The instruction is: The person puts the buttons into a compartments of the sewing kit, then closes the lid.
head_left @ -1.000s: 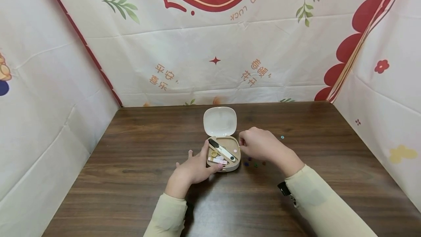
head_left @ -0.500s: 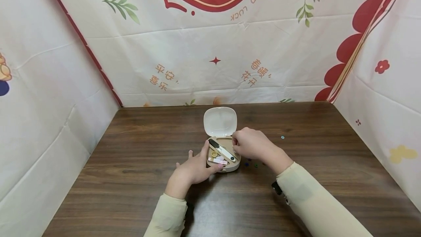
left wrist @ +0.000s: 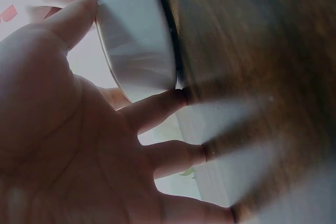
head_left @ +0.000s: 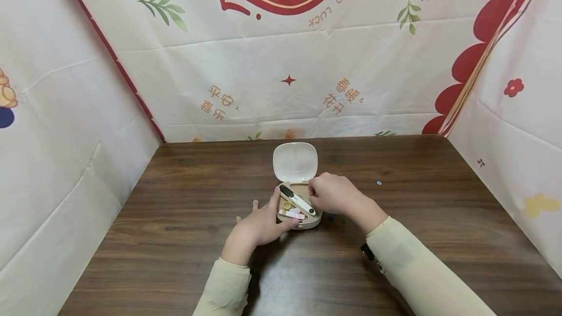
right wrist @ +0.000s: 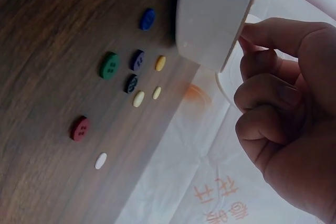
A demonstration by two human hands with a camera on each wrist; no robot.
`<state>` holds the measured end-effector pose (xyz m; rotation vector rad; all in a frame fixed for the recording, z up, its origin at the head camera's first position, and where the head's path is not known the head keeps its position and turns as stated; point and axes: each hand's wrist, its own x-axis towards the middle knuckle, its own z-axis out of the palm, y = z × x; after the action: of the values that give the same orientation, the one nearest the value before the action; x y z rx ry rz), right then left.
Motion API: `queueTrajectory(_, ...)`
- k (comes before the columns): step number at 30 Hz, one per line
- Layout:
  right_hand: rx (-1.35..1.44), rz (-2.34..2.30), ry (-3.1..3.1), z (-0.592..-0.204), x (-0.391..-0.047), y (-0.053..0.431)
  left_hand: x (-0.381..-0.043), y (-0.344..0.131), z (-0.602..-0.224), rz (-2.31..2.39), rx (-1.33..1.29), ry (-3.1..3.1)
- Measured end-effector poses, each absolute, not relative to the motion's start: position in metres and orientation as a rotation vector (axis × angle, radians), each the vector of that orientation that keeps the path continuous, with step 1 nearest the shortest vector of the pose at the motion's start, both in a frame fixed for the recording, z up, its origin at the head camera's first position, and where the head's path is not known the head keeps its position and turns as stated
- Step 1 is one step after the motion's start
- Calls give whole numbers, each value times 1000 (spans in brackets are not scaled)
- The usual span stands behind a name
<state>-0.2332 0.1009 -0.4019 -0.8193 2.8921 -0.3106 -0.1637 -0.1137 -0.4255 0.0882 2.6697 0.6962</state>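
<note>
A small white box stands on the table with its lid up. In its beige tray lie a slim black-and-white tool, a yellow ring and a pink-and-white strip. My left hand steadies the box's near left corner, thumb on the front rim and straight, spread fingers along the side. My right hand is over the box's right edge, fingers curled, index finger reaching over the rim. Its fingertips are hidden, so whether it holds anything cannot be seen.
Several loose buttons lie right of the box, among them a green button, a blue button, a red button and a white button. A light blue button lies farther right. Patterned cloth walls the table's back.
My right hand has moved left from beside the box to over its right edge, with a small yellow spot formerly visible at its fingertips now out of sight. My left hand stays put.
</note>
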Motion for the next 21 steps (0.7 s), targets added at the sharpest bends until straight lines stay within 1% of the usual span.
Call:
queueTrajectory(13,-844,-294,2951,-404,-242,96,-165,-115,-426,692,79,2672)
queueTrajectory(21,-822,-330,2920,-401,-239,96,-164,-113,-427,706,73,2663)
